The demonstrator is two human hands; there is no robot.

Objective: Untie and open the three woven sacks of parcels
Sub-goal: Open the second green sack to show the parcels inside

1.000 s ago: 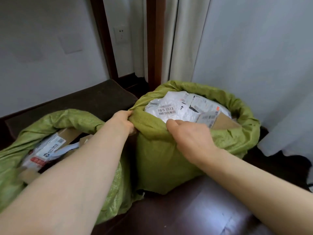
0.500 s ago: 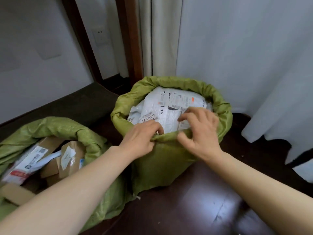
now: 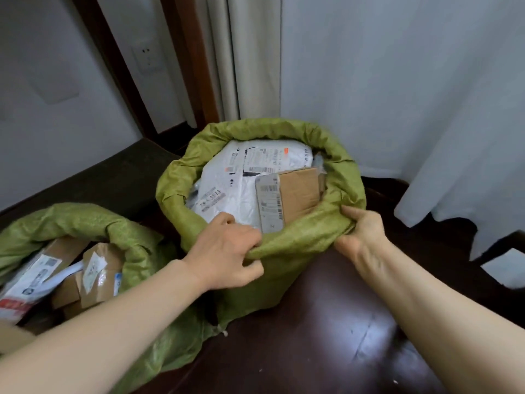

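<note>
Evidently the left hand [image 3: 227, 251] and right hand [image 3: 360, 231] clutch the rolled rim of the woven sack [image 3: 267, 282]; its mouth gapes. Next, probably release and seek another.

You have only one view, from the camera on your head, which looks forward and down at close range over your left hand [image 3: 227, 253] and right hand [image 3: 362, 233], with the green sack [image 3: 267, 280] just beyond both hands.

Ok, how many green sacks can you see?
2. The middle sack stands upright, left hand and right hand gripping its rim. The left sack slumps open beside it. A third may be hidden.
</note>
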